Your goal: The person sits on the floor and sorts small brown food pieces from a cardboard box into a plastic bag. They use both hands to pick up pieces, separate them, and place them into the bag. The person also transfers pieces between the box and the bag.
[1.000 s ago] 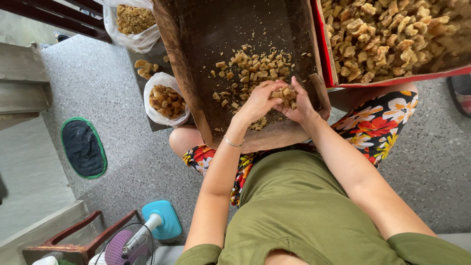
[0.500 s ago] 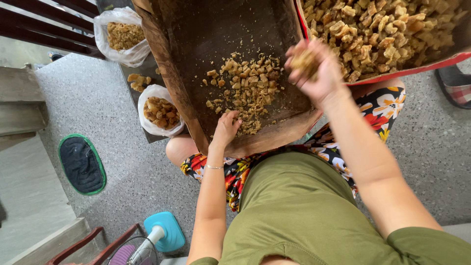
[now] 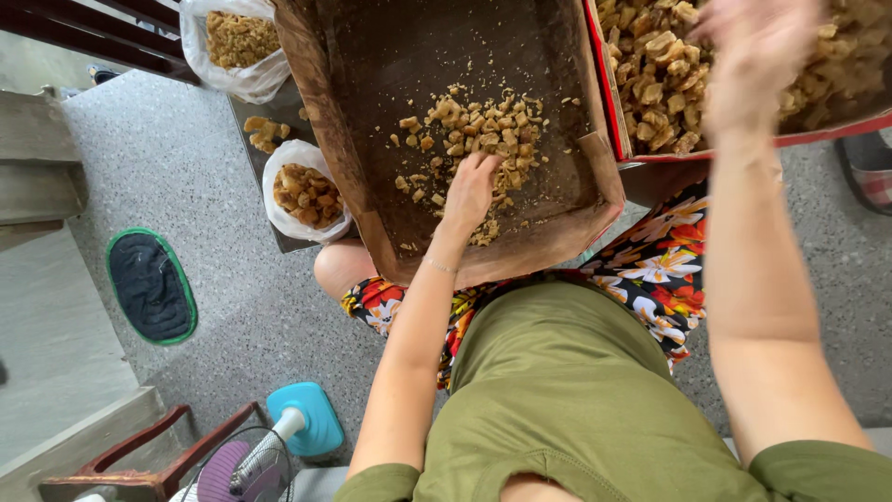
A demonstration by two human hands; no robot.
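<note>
Left hand (image 3: 471, 189) down in dark brown cardboard tray (image 3: 372, 139), fingers spread loose on pile of pale brown nut pieces (image 3: 474, 130) mid-tray, not clenched. Right hand (image 3: 757, 56) blurry over red-rimmed tray of bigger nut chunks (image 3: 650, 84), grip state honestly can't tell.

Dark brown cardboard tray (image 3: 372, 139) with tan nut pieces (image 3: 474, 130), red-edged box (image 3: 650, 156) next to it. Olive green shirt (image 3: 576, 400), bright red-orange floral shorts (image 3: 664, 270), speckled grey floor (image 3: 186, 167), green-rimmed black mat (image 3: 149, 286).

Green-rimmed mat (image 3: 150, 286), teal-based fan (image 3: 279, 442)
</note>
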